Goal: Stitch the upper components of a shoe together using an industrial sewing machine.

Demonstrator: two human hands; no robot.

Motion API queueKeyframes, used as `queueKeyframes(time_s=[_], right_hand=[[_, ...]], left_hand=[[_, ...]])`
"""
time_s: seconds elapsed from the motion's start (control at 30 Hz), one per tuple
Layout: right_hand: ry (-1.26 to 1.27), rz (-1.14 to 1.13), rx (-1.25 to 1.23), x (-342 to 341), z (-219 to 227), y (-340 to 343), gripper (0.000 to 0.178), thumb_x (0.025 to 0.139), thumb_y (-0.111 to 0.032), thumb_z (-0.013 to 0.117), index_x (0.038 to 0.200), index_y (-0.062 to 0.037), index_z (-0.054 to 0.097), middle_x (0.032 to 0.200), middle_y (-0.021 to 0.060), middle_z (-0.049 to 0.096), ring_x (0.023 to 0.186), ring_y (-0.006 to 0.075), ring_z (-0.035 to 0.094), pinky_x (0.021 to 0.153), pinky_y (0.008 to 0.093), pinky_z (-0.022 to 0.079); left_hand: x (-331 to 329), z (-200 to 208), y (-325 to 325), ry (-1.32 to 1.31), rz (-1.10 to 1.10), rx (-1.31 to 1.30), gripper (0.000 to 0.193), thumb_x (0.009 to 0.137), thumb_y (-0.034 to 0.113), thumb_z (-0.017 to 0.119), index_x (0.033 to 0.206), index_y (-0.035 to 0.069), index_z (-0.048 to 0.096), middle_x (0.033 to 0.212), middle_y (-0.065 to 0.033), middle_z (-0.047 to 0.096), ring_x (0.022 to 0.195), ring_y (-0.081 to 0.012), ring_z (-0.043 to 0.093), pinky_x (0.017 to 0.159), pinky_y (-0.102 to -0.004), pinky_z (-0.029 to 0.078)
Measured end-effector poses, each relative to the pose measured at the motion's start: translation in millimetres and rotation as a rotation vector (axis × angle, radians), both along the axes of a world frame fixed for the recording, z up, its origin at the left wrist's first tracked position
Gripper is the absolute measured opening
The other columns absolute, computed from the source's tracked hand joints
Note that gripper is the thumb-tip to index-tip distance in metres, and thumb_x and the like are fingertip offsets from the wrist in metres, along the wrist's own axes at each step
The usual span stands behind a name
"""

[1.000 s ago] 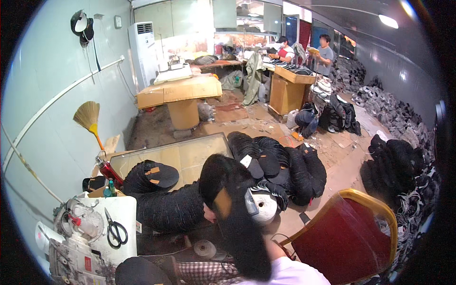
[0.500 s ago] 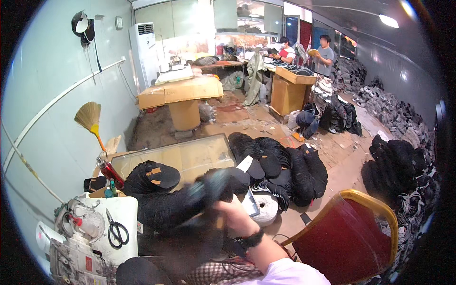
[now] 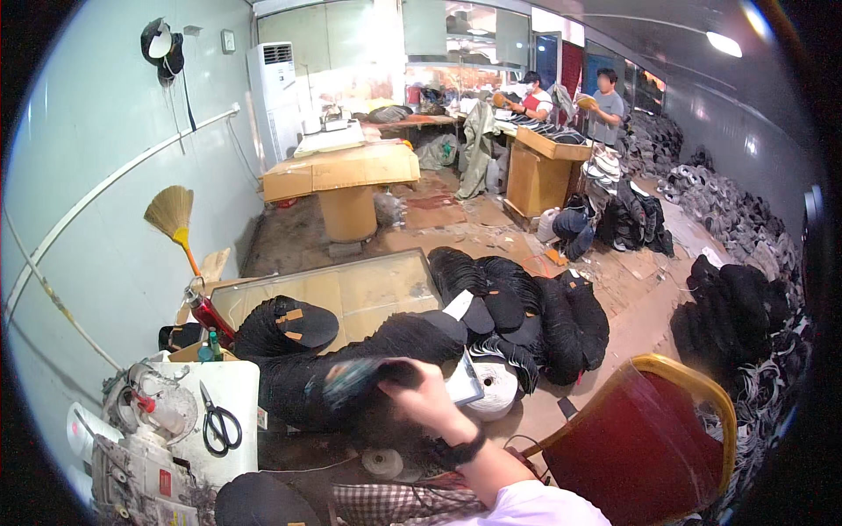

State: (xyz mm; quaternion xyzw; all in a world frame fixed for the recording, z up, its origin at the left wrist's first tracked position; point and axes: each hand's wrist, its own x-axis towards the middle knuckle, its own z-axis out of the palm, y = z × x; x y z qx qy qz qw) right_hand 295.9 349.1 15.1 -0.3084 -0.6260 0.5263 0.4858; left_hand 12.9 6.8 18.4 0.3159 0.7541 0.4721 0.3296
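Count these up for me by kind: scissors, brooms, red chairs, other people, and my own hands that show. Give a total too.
Scissors: 1 pair
Broom: 1
Red chair: 1
Other people: 2, person in red and white, person in grey
Your right hand: 1
Total: 6

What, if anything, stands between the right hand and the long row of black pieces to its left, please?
In this view, only the blurred dark piece at the fingers of the right hand stands before the row of black pieces; blur hides whether it touches them.
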Motion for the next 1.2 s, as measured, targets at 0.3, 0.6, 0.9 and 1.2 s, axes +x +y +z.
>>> queueKeyframes(time_s=[0.3,0.6,0.9,1.2], right_hand=[[0.634,0.298,-0.421,16,35,-30,0.028,0.084,-0.019,0.059,0.103,0.0010,0.061,0.089,0.0072,0.064,0.077,0.0158,0.061,0.069,0.0287,0.049],[-0.077,0.022,0.241,3,-3,1,0.029,0.078,0.001,0.062,0.106,0.0005,0.061,0.096,0.0095,0.067,0.090,0.0177,0.063,0.081,0.0294,0.049],[0.198,0.222,-0.333,5,1,-3,0.021,0.083,-0.009,0.061,0.101,0.0018,0.062,0.091,0.0070,0.066,0.080,0.0163,0.062,0.073,0.0308,0.050],[0.148,0.096,-0.231,11,7,5,0.024,0.079,-0.006,0.062,0.102,0.0003,0.059,0.085,0.0054,0.062,0.074,0.0175,0.060,0.067,0.0301,0.050]], left_hand=[[0,-1,0,0.002,0.000,0.018,0.020,0.092,0.014,0.052,0.106,0.000,0.058,0.080,-0.0050,0.063,0.072,-0.0115,0.056,0.071,-0.0259,0.046],[0,1,1,0.008,-0.007,0.013,0.021,0.091,0.015,0.053,0.106,0.000,0.058,0.079,-0.0052,0.063,0.072,-0.0117,0.055,0.071,-0.0259,0.046],[-2,-1,0,0.021,-0.022,0.007,0.023,0.091,0.015,0.052,0.106,-0.001,0.058,0.080,-0.0052,0.063,0.072,-0.0121,0.055,0.070,-0.0261,0.046],[-3,-4,-1,-0.011,-0.017,0.030,0.022,0.091,0.015,0.053,0.107,0.000,0.058,0.080,-0.0046,0.063,0.073,-0.0118,0.055,0.072,-0.0261,0.045]])
